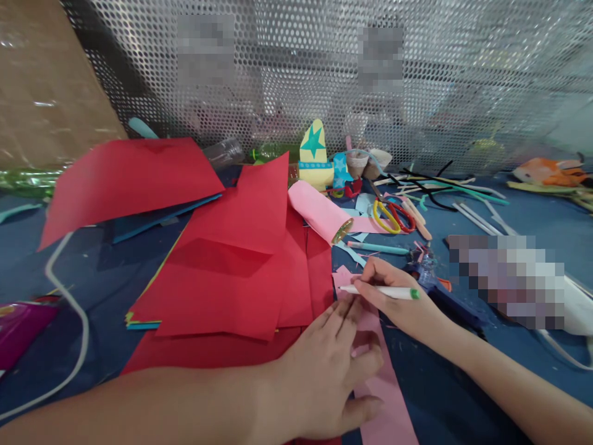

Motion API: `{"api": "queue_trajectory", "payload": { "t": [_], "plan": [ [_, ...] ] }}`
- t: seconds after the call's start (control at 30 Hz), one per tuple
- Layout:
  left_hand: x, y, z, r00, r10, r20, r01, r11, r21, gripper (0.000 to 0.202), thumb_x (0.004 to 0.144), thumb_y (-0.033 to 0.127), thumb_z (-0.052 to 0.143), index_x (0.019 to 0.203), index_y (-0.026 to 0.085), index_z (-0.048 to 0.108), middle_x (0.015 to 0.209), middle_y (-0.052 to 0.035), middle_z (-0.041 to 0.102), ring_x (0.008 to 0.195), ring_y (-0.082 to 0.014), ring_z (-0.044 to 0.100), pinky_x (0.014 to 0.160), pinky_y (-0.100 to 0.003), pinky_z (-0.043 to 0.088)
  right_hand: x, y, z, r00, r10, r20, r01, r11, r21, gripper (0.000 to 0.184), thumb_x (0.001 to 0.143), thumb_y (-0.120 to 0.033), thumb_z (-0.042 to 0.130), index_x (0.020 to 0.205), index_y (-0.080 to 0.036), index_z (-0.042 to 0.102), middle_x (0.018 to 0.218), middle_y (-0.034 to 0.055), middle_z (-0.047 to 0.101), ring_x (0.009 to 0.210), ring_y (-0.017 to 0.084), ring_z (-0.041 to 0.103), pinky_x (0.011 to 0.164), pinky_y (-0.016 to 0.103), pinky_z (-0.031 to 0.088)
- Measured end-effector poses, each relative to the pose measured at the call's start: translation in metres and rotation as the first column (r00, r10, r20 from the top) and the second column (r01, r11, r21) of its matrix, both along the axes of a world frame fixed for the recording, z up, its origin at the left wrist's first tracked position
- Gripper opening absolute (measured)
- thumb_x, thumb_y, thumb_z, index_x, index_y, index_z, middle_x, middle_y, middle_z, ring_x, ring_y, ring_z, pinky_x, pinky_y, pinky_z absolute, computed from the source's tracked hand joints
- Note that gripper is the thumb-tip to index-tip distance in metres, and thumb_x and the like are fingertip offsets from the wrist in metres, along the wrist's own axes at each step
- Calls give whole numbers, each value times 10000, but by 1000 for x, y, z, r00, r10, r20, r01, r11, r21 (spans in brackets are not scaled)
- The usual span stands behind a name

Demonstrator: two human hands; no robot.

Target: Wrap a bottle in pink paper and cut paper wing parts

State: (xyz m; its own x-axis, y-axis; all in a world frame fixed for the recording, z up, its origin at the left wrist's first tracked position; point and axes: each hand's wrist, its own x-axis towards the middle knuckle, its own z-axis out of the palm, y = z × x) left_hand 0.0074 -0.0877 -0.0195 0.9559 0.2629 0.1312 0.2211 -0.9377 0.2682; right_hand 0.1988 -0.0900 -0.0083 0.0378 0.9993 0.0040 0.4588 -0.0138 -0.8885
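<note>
Pinching a pen (pixel 386 291) between its fingers, the right hand (pixel 410 312) was over the far end of a pink strip (pixel 389 402), the pen's green end pointing toward the right edge of the tabletop (pixel 426 395). Whether the tip touched the strip could not be told. The left hand (pixel 324 355) lay palm down across the strip, its fingers slightly parted and its thumb held well out to the side. The strip ran from under both hands toward the near edge. Just left of it, red paper (pixel 231 296) lay in an uneven stack. Beyond the hands was a pink tube (pixel 317 210), with scissors (pixel 393 210) to its right. A star cutout (pixel 315 162) stood near the far edge. Toward the far right corner lay pipe cleaners (pixel 456 185); along the left side curved a cable (pixel 84 327).
</note>
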Motion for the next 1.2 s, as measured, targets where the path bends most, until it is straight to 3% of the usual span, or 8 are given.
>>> {"api": "queue_trajectory", "payload": {
  "t": [0.27,0.47,0.63,0.83,1.2],
  "plan": [
    [0,1,0,1000,-1,4,1,1000,-5,556,924,533,407,1296,133,511,1465,-279,365,1412,-421,247,1082,-534,341,1,-1,-1,999,39,-3,-39,999,-7,182,858,-310,536,716,-235,449,682,-41,492,690,155,518,594,268,372],
    [1,1,1,1000,2,-13,-2,1000,-17,548,917,525,420,1297,141,511,1474,-257,365,1411,-412,253,1077,-549,343,1,0,-2,997,58,50,-59,998,18,181,866,-291,537,717,-228,455,687,-48,490,630,129,453,577,252,369],
    [1,1,0,1000,-4,4,4,999,-40,547,916,497,446,1308,120,500,1490,-271,335,1413,-422,241,1084,-553,331,-2,1,0,995,8,103,-12,999,35,191,854,-284,543,706,-229,435,648,-58,465,587,121,424,539,241,348],
    [1,1,0,1000,-11,-8,10,999,-49,533,920,485,442,1312,129,500,1443,-231,426,1424,-415,210,1112,-545,296,2,-1,1,986,-29,166,18,997,70,217,866,-301,538,710,-239,400,632,-73,436,576,117,395,537,230,337],
    [0,0,1,1000,1,14,-1,1000,-26,541,922,493,439,1313,126,515,1485,-263,359,1403,-407,280,1078,-520,351,11,1,7,954,-95,283,63,991,121,219,830,-276,504,678,-247,349,566,-79,364,527,116,329,492,228,301]
  ]
}}
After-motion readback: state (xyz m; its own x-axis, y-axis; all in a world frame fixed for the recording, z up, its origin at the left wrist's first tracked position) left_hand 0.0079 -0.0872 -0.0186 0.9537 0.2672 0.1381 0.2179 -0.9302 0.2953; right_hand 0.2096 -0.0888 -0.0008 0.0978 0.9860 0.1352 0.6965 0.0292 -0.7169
